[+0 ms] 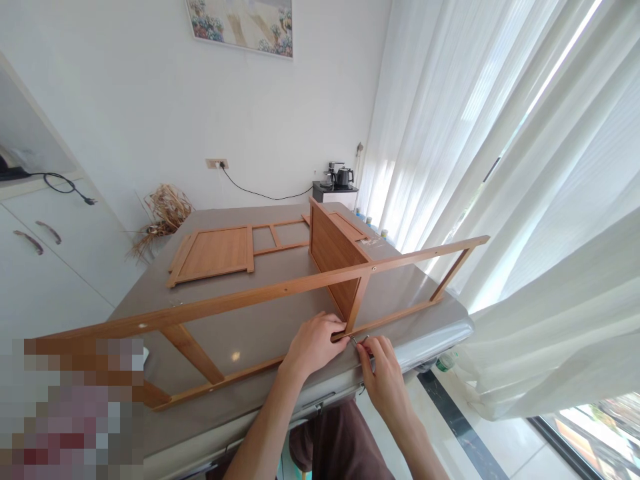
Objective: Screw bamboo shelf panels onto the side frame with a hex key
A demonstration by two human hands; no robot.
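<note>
A wooden ladder-like side frame point(235, 295) stands on its long edge along the near side of the table, with a wooden shelf panel point(336, 250) joined to it upright and running away from me. My left hand point(316, 343) is closed around the frame's lower rail, just left of the joint with the panel's crosspiece point(357, 303). In the fingers of my right hand point(381, 363) is a thin metal hex key point(355, 341), its tip against the lower rail at that joint. The fingers partly cover the key.
On the grey table point(265, 320) lies another wooden frame with a panel point(215, 253), at the back left. A small cabinet with a kettle point(345, 176) stands behind. White curtains point(500, 167) hang at the right. A pixelated patch hides the frame's lower left end.
</note>
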